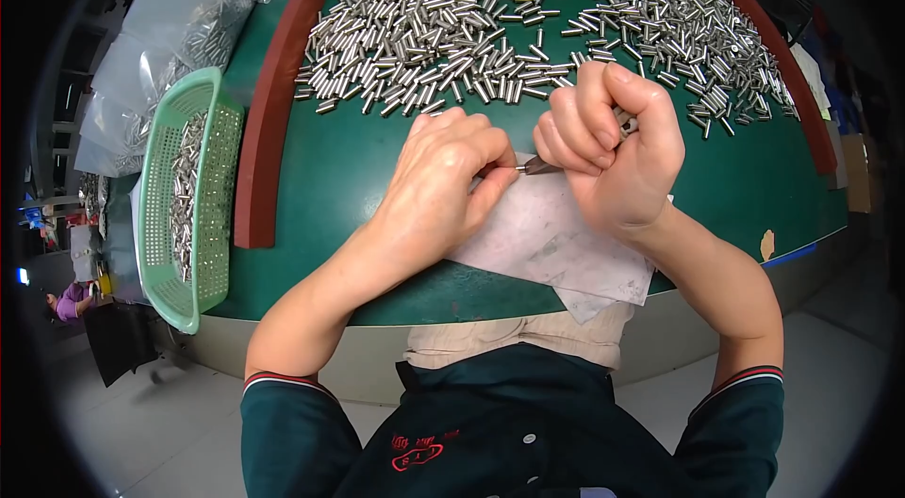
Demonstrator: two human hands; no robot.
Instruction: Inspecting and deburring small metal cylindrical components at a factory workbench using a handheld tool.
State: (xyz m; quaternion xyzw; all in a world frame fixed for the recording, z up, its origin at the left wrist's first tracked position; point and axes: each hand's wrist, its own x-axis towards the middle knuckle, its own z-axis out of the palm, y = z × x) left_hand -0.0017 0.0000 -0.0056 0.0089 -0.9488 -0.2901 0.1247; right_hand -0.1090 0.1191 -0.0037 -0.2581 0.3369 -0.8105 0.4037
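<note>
**Small metal pin [521, 169] was held before a dark tool [538, 165]**

The pin was pinched between thumb and fingers of the left hand [438, 168], over a smudged white paper sheet [551, 248] spread at the front edge of the green tabletop [330, 187]. The tool was gripped in the curled right hand [622, 154], its tip set close to the pin; since it was mostly covered by fingers, its kind could not be told, and contact between tip and pin could only be judged likely. Beyond the hands, loose metal pins [424, 22] were strewn in wide heaps, flanked on both sides by red-brown rails [271, 121]. Outside the left rail, a light green basket [217, 220] was partly filled with similar pins, and clear plastic bags [141, 60] of metal pieces were lined up beside and beyond it.
</note>
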